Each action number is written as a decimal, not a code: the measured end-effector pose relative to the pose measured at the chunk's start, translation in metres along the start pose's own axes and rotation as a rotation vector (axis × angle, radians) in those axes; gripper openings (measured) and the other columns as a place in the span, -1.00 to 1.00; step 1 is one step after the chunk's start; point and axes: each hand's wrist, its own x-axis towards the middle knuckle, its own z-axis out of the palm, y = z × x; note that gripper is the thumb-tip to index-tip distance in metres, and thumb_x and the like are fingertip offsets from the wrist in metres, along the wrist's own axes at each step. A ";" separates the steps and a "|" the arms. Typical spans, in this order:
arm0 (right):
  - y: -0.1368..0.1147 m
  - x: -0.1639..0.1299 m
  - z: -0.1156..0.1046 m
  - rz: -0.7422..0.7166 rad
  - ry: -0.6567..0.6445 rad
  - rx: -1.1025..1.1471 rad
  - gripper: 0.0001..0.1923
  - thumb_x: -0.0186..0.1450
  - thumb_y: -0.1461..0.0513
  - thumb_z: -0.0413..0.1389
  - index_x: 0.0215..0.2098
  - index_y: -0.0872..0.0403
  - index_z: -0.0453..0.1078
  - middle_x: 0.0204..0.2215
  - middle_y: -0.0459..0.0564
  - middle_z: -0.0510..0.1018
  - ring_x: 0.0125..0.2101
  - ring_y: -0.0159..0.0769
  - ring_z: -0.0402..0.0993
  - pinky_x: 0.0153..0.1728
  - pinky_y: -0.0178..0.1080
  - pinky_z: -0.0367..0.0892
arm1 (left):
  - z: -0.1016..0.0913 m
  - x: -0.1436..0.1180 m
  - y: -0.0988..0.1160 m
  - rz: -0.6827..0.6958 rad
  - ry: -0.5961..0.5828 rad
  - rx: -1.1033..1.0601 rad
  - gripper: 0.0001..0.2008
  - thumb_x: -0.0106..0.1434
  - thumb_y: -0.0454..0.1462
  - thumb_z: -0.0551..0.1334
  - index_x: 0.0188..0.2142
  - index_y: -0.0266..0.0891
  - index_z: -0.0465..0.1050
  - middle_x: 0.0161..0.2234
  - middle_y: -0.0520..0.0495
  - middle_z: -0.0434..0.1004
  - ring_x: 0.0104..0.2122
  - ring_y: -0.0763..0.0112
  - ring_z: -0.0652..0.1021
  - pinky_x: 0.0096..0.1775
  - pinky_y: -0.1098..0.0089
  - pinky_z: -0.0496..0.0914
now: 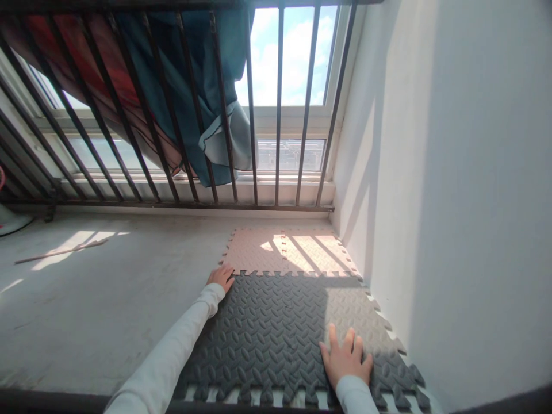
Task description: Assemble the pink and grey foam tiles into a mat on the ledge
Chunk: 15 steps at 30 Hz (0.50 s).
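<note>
A dark grey foam puzzle mat [276, 333] lies on the concrete floor, interlocked with a pink foam mat [259, 250] behind it. My left hand [221, 277] reaches forward in a white sleeve and rests on the dark mat's far left corner, at the seam with the pink mat. My right hand [345, 359] lies flat, fingers spread, on the dark mat's near right part. Neither hand holds anything.
A white wall [452, 201] runs along the mats' right edge. Black metal bars [280, 115] stand before a window, with blue and red cloth [181, 86] hanging behind them. A thin stick [60, 252] lies on the bare concrete floor [107, 299] at left.
</note>
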 end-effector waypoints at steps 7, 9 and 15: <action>0.000 0.001 0.003 -0.011 0.022 0.011 -0.54 0.18 -0.01 -0.05 0.03 -0.12 0.23 0.03 0.25 0.24 0.03 0.14 0.09 -0.15 0.17 0.00 | 0.014 0.007 -0.028 -0.034 -0.056 -0.010 -0.54 0.24 -0.22 -0.14 0.12 -0.28 0.10 0.19 -0.08 0.01 0.16 0.40 0.06 0.10 0.34 0.08; 0.000 0.001 0.003 -0.011 0.022 0.009 -0.54 0.18 -0.01 -0.05 0.03 -0.11 0.23 0.03 0.27 0.24 0.03 0.15 0.10 -0.15 0.16 0.01 | 0.016 0.006 -0.028 -0.007 -0.058 0.002 -0.53 0.24 -0.20 -0.13 0.12 -0.28 0.09 0.18 -0.08 0.03 0.16 0.39 0.06 0.10 0.37 0.09; -0.001 0.001 0.002 -0.010 0.027 0.004 -0.54 0.18 -0.01 -0.05 0.03 -0.11 0.23 0.02 0.26 0.25 0.02 0.15 0.11 -0.15 0.17 0.00 | 0.013 0.002 -0.021 -0.005 -0.079 0.050 -0.48 0.21 -0.10 -0.11 0.12 -0.26 0.09 0.20 -0.12 -0.02 0.18 0.26 0.00 0.06 0.19 0.13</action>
